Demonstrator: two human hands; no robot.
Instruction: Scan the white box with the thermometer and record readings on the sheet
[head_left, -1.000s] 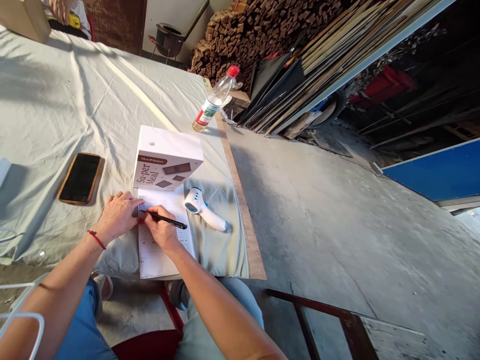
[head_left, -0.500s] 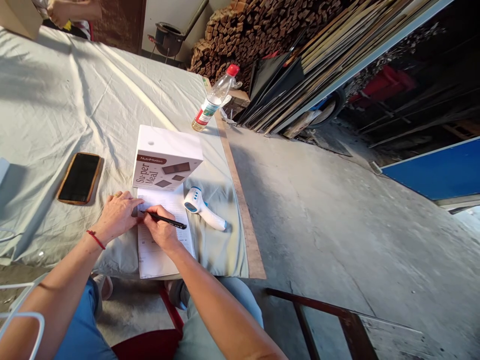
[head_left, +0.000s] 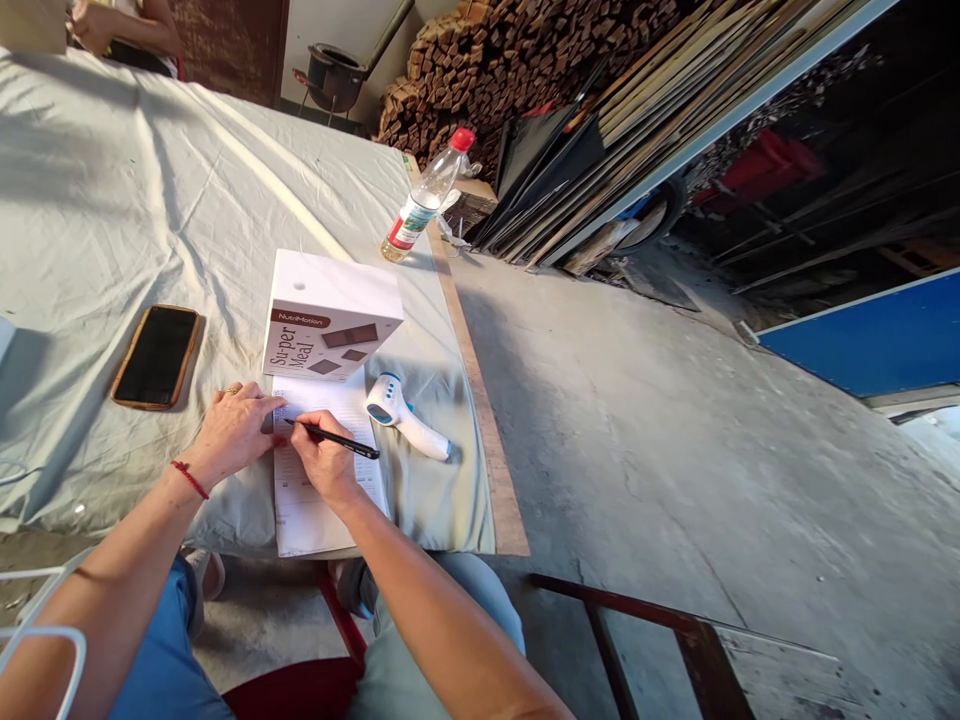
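Note:
A black pen (head_left: 341, 438) is pinched in my right hand (head_left: 327, 465), its tip at the upper left part of a printed sheet of paper (head_left: 315, 520). My left hand (head_left: 238, 428) lies with fingers stretched out, its fingertips on the paper's left edge. Behind the sheet stands a white Super Meal box (head_left: 334, 315), touching or just over its top end. To the right of the paper rests a white and blue infrared thermometer (head_left: 409, 418). A phone in an orange-brown case (head_left: 156, 357) lies left of my left hand.
A red-capped plastic bottle (head_left: 427, 200) stands by the right edge of the cloth-covered table (head_left: 240, 200). Across the table another person's hand (head_left: 91, 27) shows near a cardboard box (head_left: 34, 25). Stacked wood (head_left: 457, 80) and a dark metal frame (head_left: 645, 620) lie beyond.
The pen in my right hand has tilted slightly and its tip has shifted a little to the right. Across the table, the other person's hands and the cardboard box have moved left.

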